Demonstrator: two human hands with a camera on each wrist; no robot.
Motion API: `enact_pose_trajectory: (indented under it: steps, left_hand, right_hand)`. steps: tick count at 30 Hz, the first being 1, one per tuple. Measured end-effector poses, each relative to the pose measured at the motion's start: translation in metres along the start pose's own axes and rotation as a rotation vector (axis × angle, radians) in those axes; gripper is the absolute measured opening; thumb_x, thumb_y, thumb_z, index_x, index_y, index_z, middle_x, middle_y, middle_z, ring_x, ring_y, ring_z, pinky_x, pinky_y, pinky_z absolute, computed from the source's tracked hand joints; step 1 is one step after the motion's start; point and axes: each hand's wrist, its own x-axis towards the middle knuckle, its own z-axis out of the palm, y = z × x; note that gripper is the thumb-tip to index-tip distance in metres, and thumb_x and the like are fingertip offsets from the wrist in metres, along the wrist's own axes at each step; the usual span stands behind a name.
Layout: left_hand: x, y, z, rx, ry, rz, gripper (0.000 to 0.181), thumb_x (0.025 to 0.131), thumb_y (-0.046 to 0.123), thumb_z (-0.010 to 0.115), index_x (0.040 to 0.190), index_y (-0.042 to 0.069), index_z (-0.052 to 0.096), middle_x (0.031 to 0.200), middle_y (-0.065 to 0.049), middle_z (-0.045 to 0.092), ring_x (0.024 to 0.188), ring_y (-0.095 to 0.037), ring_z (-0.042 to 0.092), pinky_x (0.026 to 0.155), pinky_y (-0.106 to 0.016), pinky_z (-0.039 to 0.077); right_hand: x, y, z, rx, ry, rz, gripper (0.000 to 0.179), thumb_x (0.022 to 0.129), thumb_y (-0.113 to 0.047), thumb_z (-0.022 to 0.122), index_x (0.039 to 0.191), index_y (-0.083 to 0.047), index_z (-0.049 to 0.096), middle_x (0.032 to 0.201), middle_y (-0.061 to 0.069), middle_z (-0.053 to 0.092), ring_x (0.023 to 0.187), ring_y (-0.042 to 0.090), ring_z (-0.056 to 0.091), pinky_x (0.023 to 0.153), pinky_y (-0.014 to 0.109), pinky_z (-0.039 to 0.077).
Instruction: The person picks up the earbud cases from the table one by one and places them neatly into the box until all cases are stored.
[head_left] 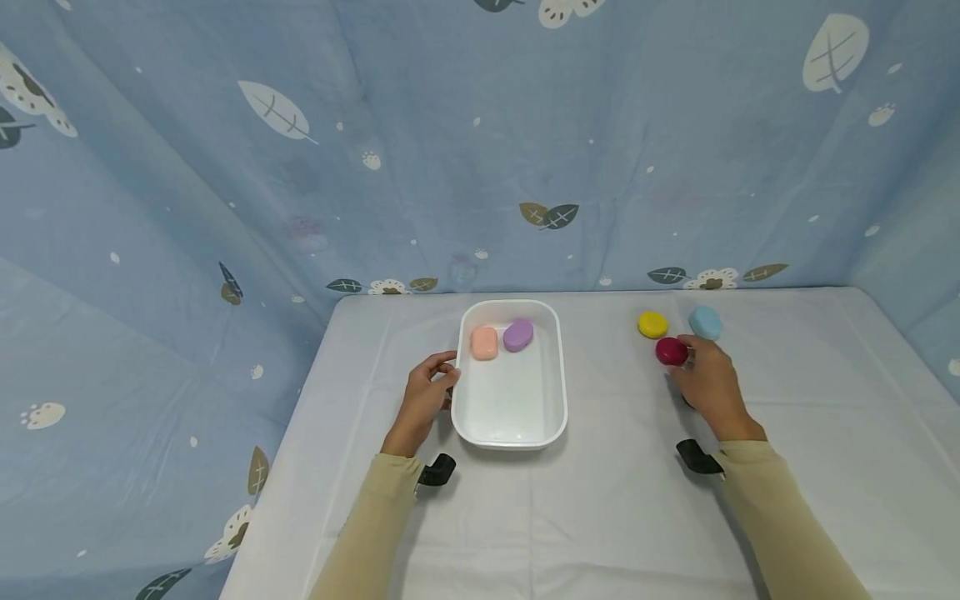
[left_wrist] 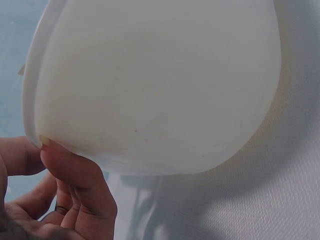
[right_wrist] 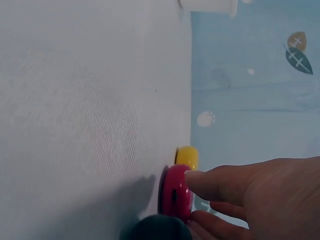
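A white rectangular tray [head_left: 510, 408] sits on the table, left of centre. Inside, near its far end, lie a peach rounded-square soap bar [head_left: 484, 342] and a purple oval soap bar [head_left: 518, 335]. My left hand [head_left: 424, 398] pinches the tray's left rim between thumb and finger; the left wrist view shows the tray's outer wall [left_wrist: 165, 90] above the curled fingers. Over on the right, my right hand [head_left: 708, 379] holds a crimson soap bar [head_left: 671, 352] between thumb and fingers. In the right wrist view the crimson soap bar [right_wrist: 176, 192] is glossy, partly covered by the thumb.
Just beyond the right hand are a yellow round soap bar [head_left: 652, 324] and a light blue soap bar [head_left: 705, 322]. A white cloth [head_left: 615, 517] covers the table. A blue patterned curtain [head_left: 450, 167] hangs behind the far edge and along the sides.
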Motion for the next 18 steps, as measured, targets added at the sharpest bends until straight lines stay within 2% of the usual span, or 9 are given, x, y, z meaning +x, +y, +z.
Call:
enact_pose_trajectory:
  steps: [8,18]
  left_hand:
    - [0.001,-0.002,0.004,-0.007,-0.002,-0.004,0.040,0.106,0.006,0.061,0.146,0.002,0.060,0.112,-0.010,0.054,0.069,-0.015,0.053,0.056,-0.025,0.050]
    - [0.000,-0.001,-0.001,0.003,0.000,0.005,0.039,0.107,0.006,0.059,0.146,0.002,0.059,0.113,-0.010,0.054,0.074,-0.018,0.054,0.057,-0.026,0.050]
  right_hand:
    - [0.005,-0.002,0.013,-0.047,0.022,-0.094,0.048,0.092,0.007,0.075,0.135,0.019,0.057,0.133,0.039,0.053,0.121,0.055,0.054,0.105,0.067,0.047]
    - [0.006,-0.015,0.027,-0.090,0.051,-0.104,0.042,0.092,0.007,0.077,0.130,0.019,0.063,0.133,0.037,0.054,0.124,0.055,0.055,0.106,0.065,0.047]
